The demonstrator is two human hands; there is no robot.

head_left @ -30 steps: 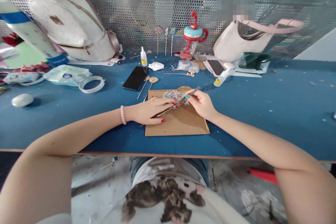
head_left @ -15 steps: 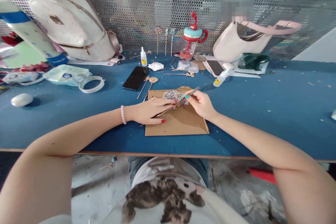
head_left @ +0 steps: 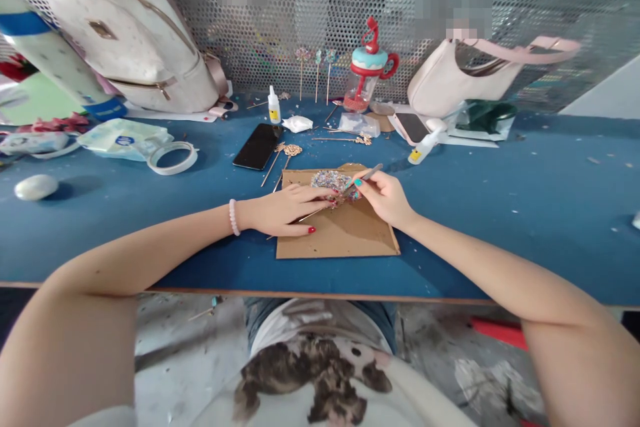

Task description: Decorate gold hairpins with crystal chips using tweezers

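On a brown cardboard sheet (head_left: 340,240) lies a heap of small glittery beads (head_left: 327,179). My left hand (head_left: 287,209) rests palm-down over the sheet's left part, its fingertips holding the ornamented end of a thin hair stick (head_left: 313,215). The stick's shaft runs beneath that hand, and the fingers partly hide the ornament. From the right, my right hand (head_left: 384,197) pinches metal tweezers (head_left: 369,172) between thumb and fingers. Their tips point down-left at the ornament beside my left fingertips; whether they grip a bead is too small to tell.
Behind the cardboard are gold hair sticks (head_left: 291,150), a black phone (head_left: 257,147), a glue bottle (head_left: 273,107) and a red-lidded cup (head_left: 367,73). Another glue bottle (head_left: 423,148) lies at right. Tape (head_left: 173,159) and a backpack (head_left: 135,33) are at left.
Both hands stay almost in place, with the tweezers still at the ornament. The view has shifted slightly.
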